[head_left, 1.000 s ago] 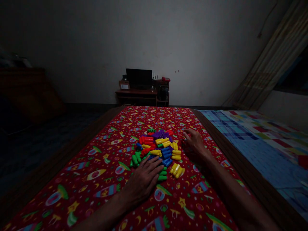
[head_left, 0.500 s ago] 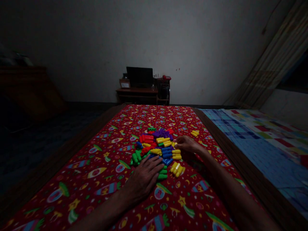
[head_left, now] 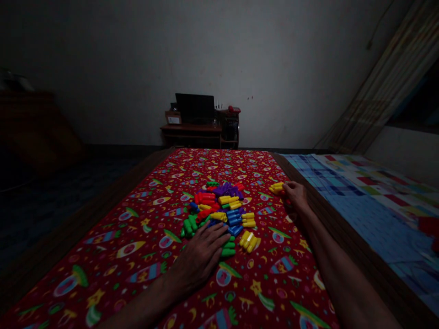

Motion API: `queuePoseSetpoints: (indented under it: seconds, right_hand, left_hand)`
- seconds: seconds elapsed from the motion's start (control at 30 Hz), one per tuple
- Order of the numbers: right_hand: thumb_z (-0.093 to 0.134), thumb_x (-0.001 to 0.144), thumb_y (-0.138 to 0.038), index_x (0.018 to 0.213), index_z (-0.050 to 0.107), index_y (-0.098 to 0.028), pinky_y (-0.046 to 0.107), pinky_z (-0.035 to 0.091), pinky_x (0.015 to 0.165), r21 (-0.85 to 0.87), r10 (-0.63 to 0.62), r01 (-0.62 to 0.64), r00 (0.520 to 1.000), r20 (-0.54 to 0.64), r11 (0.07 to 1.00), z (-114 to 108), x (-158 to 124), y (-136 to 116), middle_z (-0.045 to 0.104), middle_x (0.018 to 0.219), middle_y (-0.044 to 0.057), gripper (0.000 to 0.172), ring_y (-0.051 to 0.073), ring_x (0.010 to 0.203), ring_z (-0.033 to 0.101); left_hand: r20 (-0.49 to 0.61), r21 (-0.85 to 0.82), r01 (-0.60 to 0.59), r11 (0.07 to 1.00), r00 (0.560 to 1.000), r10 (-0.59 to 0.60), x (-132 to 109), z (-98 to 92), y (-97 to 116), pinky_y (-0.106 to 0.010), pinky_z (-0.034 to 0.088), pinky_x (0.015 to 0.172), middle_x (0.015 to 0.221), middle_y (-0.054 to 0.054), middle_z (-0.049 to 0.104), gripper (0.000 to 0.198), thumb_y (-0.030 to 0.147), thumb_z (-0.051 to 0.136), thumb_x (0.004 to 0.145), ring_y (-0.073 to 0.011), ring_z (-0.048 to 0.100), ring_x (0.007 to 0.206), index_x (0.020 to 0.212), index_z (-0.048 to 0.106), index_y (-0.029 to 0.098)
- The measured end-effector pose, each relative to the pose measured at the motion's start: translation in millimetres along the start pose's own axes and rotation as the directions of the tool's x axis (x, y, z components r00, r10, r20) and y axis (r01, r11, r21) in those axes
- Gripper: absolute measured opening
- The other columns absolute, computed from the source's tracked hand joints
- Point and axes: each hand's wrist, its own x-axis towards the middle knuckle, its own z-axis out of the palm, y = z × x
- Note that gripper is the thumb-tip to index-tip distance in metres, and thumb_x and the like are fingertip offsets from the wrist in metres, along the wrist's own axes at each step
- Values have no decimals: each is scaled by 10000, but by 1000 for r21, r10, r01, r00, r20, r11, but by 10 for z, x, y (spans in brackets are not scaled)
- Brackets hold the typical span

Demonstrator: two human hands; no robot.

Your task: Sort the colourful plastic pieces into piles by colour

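A pile of plastic pieces in red, purple, blue, green and yellow lies on the red patterned cloth [head_left: 147,228]. My left hand [head_left: 204,249] rests palm down on the pile's near edge, fingers spread over blue and green pieces [head_left: 228,246]. Away to the right of the pile, my right hand [head_left: 295,194] pinches a yellow piece [head_left: 278,186], where another yellow piece was lying; the two overlap in view. More yellow pieces [head_left: 249,241] lie at the pile's right side, nearest to me.
Beyond the cloth's far edge stands a low desk [head_left: 192,129] with a black monitor [head_left: 195,108] and a red object [head_left: 234,109]. A bed with a blue checked cover [head_left: 329,205] is on the right. A dark wooden cabinet [head_left: 30,128] stands at left.
My right hand has moved right and away from the pile to the separate yellow piece, carrying a yellow piece from the pile's right side. My left hand stays on the pile. The view has shifted slightly.
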Motion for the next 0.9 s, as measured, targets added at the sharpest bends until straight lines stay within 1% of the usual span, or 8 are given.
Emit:
queuePoseSetpoints:
  seconds: [0.33, 0.4, 0.47, 0.53, 0.6, 0.67, 0.73, 0.9]
  right_hand:
    - [528, 718, -339, 793, 742, -93, 289, 445, 580, -200, 8, -39, 988, -152, 979, -49, 28, 79, 735, 782, 141, 334, 247, 707, 652]
    - [523, 750, -344, 793, 741, -115, 287, 449, 608, -218, -89, 64, 990, -107, 974, -47, 14, -80, 737, 811, 132, 319, 235, 726, 652]
    - [522, 776, -327, 784, 739, -132, 273, 441, 610, -204, -204, 220, 974, 95, 954, -18, -52, -302, 736, 804, 105, 291, 210, 703, 646]
    - [560, 768, -306, 776, 739, -151, 250, 421, 582, -159, -268, 364, 864, 426, 918, 45, -195, -546, 730, 763, 69, 237, 184, 656, 632]
    - [624, 731, -289, 801, 743, -173, 225, 393, 541, -108, -250, 462, 645, 722, 881, 135, -408, -766, 721, 725, 36, 180, 163, 617, 615]
    - [687, 680, -282, 836, 745, -191, 212, 351, 504, -110, -217, 561, 483, 848, 820, 228, -642, -925, 715, 720, 29, 189, 152, 601, 597]
    - [715, 660, -287, 846, 744, -196, 216, 309, 487, -154, -229, 668, 449, 863, 728, 297, -816, -1011, 711, 740, 42, 209, 146, 595, 572]
    - [586, 754, -237, 663, 707, -167, 239, 253, 474, -252, -220, 716, 495, 840, 651, 233, -690, -971, 626, 577, 20, 167, 99, 480, 430]
  left_hand:
    - [4, 10, -1, 1000, 1000, 1, -10, 10, -11, -473, 308, 1160, 1387, -63, 548, 393, 166, 404, 945, -204, 451, 1319, 1318, 521, 205]
    - [9, 16, 0, 1000, 1000, 0, -11, 13, -12, -479, 305, 1160, 1393, -61, 542, 394, 162, 406, 944, -203, 448, 1322, 1321, 513, 206]
    - [12, 21, -3, 1000, 1000, 3, -8, 11, -12, -481, 303, 1160, 1388, -63, 546, 393, 157, 404, 944, -201, 447, 1322, 1320, 508, 202]
    - [21, 22, -2, 1000, 1000, 2, -4, 7, -10, -478, 302, 1161, 1387, -64, 547, 392, 156, 403, 945, -199, 446, 1323, 1321, 506, 200]
    - [28, 16, 1, 1000, 1000, -2, -2, 3, -7, -477, 301, 1162, 1389, -60, 545, 391, 158, 405, 946, -198, 445, 1323, 1321, 505, 204]
    - [25, 8, 3, 1000, 1000, -3, -3, 2, -3, -481, 295, 1165, 1390, -58, 544, 395, 158, 405, 945, -199, 444, 1325, 1324, 503, 207]
    - [18, 6, 5, 1000, 1000, -5, -6, 4, 0, -487, 291, 1166, 1388, -61, 546, 397, 158, 401, 946, -202, 444, 1326, 1326, 502, 206]
    - [21, 7, 3, 1000, 1000, -3, -4, 6, -4, -481, 301, 1163, 1386, -62, 549, 399, 158, 405, 945, -200, 457, 1316, 1328, 504, 208]
